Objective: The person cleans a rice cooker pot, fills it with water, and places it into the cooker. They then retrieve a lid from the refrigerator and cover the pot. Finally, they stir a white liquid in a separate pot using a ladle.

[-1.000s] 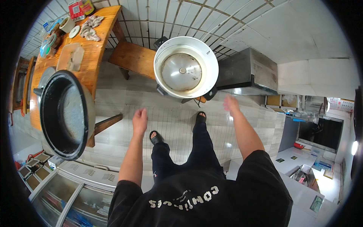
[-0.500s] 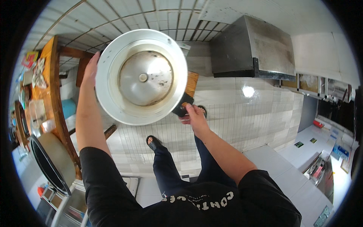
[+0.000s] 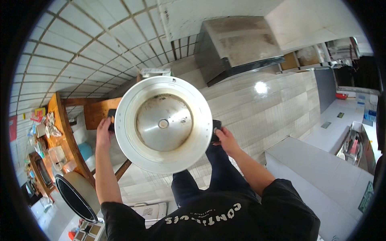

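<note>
The white pot hangs between left hand and right hand, both hands gripping its black handles.

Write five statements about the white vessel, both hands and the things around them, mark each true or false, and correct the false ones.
1. The left grip holds the vessel's left black handle. True.
2. The right grip is away from the vessel. False: the right grip holds the right black handle.
3. A lid covers the vessel. False: its top is open, showing a stained metal plate inside.
4. The black-lined pot is left of the vessel. True.
5. The steel box is on the vessel's left. False: it is on the right.
</note>
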A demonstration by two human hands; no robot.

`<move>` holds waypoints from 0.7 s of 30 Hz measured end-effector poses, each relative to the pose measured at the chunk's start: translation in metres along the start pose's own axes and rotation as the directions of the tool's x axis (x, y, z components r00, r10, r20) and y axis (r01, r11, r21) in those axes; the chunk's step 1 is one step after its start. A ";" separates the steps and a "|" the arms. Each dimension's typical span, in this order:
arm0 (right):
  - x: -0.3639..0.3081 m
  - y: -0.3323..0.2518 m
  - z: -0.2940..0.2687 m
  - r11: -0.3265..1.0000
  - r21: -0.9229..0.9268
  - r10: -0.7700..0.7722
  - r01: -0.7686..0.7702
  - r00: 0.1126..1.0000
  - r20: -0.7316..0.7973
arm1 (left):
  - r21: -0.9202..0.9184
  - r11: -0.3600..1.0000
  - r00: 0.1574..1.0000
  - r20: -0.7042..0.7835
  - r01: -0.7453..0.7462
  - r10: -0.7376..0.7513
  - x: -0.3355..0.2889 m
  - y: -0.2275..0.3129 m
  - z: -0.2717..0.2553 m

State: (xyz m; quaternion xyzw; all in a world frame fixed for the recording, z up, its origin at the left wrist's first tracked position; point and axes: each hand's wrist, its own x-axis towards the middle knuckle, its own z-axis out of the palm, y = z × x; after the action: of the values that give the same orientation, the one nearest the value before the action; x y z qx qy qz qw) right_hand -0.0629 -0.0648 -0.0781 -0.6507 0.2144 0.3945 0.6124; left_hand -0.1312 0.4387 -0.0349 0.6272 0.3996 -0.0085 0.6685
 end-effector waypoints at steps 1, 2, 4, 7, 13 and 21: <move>-0.012 -0.011 -0.019 0.999 0.035 0.002 0.000 0.999 -0.044 | 0.017 0.999 0.999 -0.005 0.035 -0.035 -0.019 0.010 0.016; -0.023 -0.027 -0.043 0.999 0.016 -0.042 0.043 0.998 -0.049 | 0.039 0.998 0.999 -0.023 0.048 -0.047 -0.037 0.022 0.035; -0.039 -0.069 -0.092 0.858 -0.415 -0.367 0.302 0.926 -0.085 | -0.029 0.999 0.999 0.038 0.036 -0.035 -0.072 0.048 0.075; -0.062 -0.147 -0.160 0.620 -0.655 -0.678 0.431 0.715 -0.171 | -0.123 0.992 0.985 0.171 0.007 0.014 -0.111 0.097 0.140; -0.100 -0.343 -0.264 0.736 -0.435 -0.668 0.519 0.661 -0.342 | -0.239 0.962 0.917 0.342 -0.129 0.208 -0.108 0.223 0.271; -0.032 -0.480 -0.336 0.860 -0.127 -0.506 0.494 0.790 -0.347 | -0.217 0.935 0.873 0.346 -0.281 0.343 -0.042 0.306 0.408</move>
State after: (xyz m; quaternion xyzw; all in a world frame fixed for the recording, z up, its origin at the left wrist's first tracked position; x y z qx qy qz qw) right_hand 0.3682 -0.3199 0.2271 -0.7553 0.1399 0.0925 0.6336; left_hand 0.2109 0.1389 0.1988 0.6141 0.1558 0.0109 0.7736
